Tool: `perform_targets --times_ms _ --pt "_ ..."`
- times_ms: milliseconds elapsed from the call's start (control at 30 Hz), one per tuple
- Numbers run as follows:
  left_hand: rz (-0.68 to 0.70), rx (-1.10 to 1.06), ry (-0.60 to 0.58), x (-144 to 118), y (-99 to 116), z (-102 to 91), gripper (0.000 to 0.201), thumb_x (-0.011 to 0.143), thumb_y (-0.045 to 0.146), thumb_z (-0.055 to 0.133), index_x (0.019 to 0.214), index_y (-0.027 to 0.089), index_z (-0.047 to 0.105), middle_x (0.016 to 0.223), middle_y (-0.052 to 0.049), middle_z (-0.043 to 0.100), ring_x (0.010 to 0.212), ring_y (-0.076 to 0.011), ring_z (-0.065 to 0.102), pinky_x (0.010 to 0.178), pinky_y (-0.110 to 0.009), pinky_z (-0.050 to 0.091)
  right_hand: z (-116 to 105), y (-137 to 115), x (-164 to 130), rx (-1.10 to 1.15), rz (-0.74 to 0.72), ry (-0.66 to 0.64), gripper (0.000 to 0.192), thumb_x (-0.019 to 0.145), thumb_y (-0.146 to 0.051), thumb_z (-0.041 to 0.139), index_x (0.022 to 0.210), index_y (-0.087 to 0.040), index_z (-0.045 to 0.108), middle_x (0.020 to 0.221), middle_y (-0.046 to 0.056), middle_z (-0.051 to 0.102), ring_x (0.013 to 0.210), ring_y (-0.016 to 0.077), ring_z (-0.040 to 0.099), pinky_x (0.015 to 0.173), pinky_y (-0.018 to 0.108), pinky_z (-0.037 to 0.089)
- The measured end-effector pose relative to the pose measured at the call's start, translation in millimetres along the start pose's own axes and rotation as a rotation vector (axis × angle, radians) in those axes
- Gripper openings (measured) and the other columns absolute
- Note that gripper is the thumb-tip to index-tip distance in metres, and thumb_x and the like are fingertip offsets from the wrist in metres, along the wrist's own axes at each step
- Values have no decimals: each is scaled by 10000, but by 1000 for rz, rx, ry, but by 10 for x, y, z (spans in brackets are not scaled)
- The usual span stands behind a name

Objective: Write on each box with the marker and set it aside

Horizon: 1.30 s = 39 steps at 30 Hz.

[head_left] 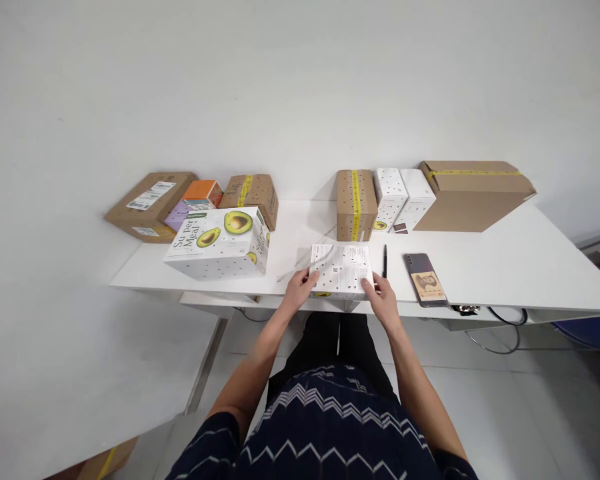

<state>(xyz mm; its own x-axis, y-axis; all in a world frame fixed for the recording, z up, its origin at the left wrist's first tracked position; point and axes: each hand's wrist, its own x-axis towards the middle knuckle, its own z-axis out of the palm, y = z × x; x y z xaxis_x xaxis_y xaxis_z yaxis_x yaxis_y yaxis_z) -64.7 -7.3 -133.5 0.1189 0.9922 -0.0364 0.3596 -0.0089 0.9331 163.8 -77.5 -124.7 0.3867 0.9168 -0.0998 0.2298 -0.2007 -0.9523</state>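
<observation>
A small white dotted box [341, 270] with a printed label on top lies at the front edge of the white table [505, 260]. My left hand [300, 285] grips its left side and my right hand [380, 293] grips its right side. A black pen [385, 260] lies just right of the box, and a dark phone [425, 279] lies further right.
A large white avocado-print box [220, 243] sits left of the hands. Behind it are brown cartons [150, 203], an orange and purple box [197, 199] and a taped carton [251, 193]. At the back right stand a taped brown box [355, 203], two white boxes [403, 198] and a big carton [473, 195].
</observation>
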Motion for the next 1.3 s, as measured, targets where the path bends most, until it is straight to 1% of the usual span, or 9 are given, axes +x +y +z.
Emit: perform_targets --times_ms 133,233,300,467,600,767,933,1100,1300 --pt "147 -148 4 -7 -24 -12 416 792 461 623 1093 176 662 1092 -84 626 961 -203 619 842 -319 518 -11 -17 53 33 -157 -78 539 804 -498 604 1292 -271 569 1241 96 570 1018 235 583 865 398 499" --pt "261 -262 20 -45 -63 47 492 799 411 634 1234 189 580 1286 -112 552 1167 -235 553 982 -365 475 15 70 82 163 -231 -59 542 804 -426 620 1310 -254 529 1307 96 559 1140 239 555 970 418 453" --pt "293 -293 48 -74 -104 108 508 808 382 632 1270 190 544 1333 -122 529 1219 -248 520 1034 -408 440 44 143 95 216 -228 -36 521 801 -399 623 1285 -232 523 1270 103 592 1127 235 571 990 434 439" --pt "244 -319 87 -203 -154 193 479 810 319 619 1258 185 518 1282 -125 563 1177 -239 549 1030 -435 446 66 217 50 284 -201 -8 392 776 -353 644 1129 -212 546 1137 103 644 1013 226 614 922 426 475" --pt "169 -271 56 -345 -47 111 479 811 306 592 1266 189 501 1225 -114 592 1124 -242 574 968 -426 479 40 193 -28 287 -160 3 350 762 -345 646 1062 -206 534 1086 91 651 994 225 620 916 434 479" --pt "126 -264 -44 -411 166 -25 600 877 400 518 1431 236 354 1449 -111 430 1238 -257 497 998 -394 442 -3 126 -90 243 -163 -37 420 760 -322 616 1163 -223 548 1192 85 633 1062 229 601 958 432 456" --pt "39 -135 12 -312 338 -73 584 909 537 430 1388 203 450 1432 -107 462 1294 -268 446 1023 -374 410 -104 26 -105 248 -128 -65 463 804 -341 524 1253 -245 580 1245 63 626 1134 242 570 960 410 458" --pt "7 -52 -13 -248 488 -97 596 883 562 461 1325 166 518 1217 -126 618 971 -236 631 862 -364 494 -148 -94 -88 249 -40 56 520 873 -535 421 1238 -214 607 1226 91 630 1078 257 595 867 407 498" --pt "98 -173 -2 -256 474 -80 576 835 485 573 1313 167 534 1266 -120 598 1022 -232 618 854 -340 520 -74 -321 -107 168 -97 135 455 803 -499 565 1133 -196 644 1144 77 671 1057 252 594 897 386 480"
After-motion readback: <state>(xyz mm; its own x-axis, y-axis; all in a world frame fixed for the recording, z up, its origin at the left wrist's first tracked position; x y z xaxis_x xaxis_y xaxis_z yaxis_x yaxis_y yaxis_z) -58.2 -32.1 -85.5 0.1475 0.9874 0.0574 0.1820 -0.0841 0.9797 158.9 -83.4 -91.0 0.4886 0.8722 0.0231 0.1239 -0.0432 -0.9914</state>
